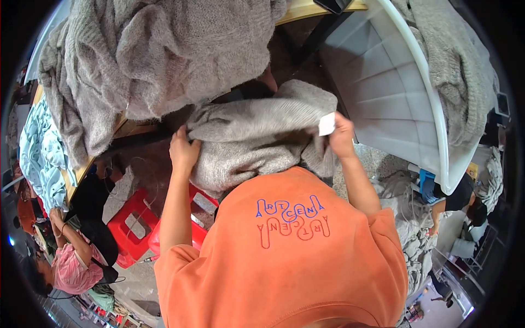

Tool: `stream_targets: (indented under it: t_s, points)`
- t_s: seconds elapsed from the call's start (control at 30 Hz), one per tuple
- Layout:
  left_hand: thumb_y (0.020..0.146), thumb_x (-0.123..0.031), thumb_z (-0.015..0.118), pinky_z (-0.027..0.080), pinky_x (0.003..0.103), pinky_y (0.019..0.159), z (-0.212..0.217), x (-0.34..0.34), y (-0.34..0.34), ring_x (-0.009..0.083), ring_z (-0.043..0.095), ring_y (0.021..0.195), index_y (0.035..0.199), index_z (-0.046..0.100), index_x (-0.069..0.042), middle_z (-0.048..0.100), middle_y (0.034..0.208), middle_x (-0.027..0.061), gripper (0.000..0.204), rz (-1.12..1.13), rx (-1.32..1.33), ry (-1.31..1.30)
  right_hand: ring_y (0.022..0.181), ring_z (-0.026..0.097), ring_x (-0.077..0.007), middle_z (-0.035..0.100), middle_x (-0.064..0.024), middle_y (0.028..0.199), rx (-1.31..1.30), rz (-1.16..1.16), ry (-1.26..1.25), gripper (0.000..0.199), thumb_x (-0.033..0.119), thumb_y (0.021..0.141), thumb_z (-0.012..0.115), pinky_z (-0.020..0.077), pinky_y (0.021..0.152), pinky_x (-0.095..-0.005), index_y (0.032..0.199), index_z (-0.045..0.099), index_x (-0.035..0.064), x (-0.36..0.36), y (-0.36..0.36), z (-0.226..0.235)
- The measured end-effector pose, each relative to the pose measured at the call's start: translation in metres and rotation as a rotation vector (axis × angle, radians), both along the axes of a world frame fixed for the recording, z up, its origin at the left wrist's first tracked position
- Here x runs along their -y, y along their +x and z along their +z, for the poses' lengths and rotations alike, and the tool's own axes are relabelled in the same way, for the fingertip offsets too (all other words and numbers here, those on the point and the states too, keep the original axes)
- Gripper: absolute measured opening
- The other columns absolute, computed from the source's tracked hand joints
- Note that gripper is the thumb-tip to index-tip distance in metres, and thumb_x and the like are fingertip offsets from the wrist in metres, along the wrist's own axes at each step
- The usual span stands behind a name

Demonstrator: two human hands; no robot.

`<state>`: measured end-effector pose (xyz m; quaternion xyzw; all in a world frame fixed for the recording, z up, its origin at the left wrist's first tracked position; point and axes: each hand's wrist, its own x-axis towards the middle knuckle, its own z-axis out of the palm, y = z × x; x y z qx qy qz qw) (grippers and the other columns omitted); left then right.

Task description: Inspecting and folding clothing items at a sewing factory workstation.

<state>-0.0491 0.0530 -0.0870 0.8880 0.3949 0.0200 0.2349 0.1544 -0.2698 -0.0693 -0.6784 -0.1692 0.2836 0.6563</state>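
**Two hands on one grey knit**

Orange shirt [284, 257] fills the near view. One heap of grey knitwear [153, 54] covers the table [306, 11] beyond; one white plastic tub [394, 98] stands at right. One grey sweater [257, 136], soft and bunched, lies between hands at table edge. Two red stools [131, 224] below. Left hand [183, 150] clutches its fabric; right hand [340, 136] pinches its one white tag [326, 124].

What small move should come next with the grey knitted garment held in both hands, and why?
Probably pull the white tag clear of the folds. The right hand pinches it at the edge of the grey knitted garment, while the left hand grips the bunched opposite side, so the knit sits crumpled.
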Motion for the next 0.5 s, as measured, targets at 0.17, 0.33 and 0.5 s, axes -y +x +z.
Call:
stream_targets:
  t_s: [0.17,0.33,0.5]
  points:
    - [0.075,0.004,0.05,0.045,0.025,0.067,0.014,-0.016,-0.001,0.0124,0.055,0.07,0.084,0.06,0.005,0.061,0.076,0.0032,0.014,0.266,0.783,-0.424,0.078,0.06,-0.0167,0.062,-0.0101,0.087,-0.117,-0.367,0.25,0.02,0.002,0.084,0.041,0.0485,0.072,-0.0286,0.094,0.057,-0.0046,-0.006,0.027,0.05]
    - [0.083,-0.004,0.046,0.044,0.023,0.065,0.139,-0.013,0.006,0.0122,0.054,0.069,0.083,0.058,0.005,0.06,0.078,0.0066,0.015,0.312,1.24,-0.151,0.086,0.058,-0.0206,0.06,-0.012,0.095,-0.136,-0.455,0.433,0.024,0.01,0.085,0.045,0.047,0.079,-0.0322,0.101,0.054,-0.0042,0.005,0.031,0.076]
    - [0.066,-0.017,0.059,0.045,0.028,0.057,0.152,0.008,-0.024,0.0151,0.055,0.06,0.069,0.057,0.003,0.056,0.064,0.0081,0.02,-0.241,1.014,-0.373,0.092,0.054,-0.0245,0.054,-0.0172,0.106,0.002,0.097,0.57,0.031,0.022,0.081,0.049,0.044,0.079,-0.0344,0.099,0.052,-0.0025,0.062,0.052,0.06]
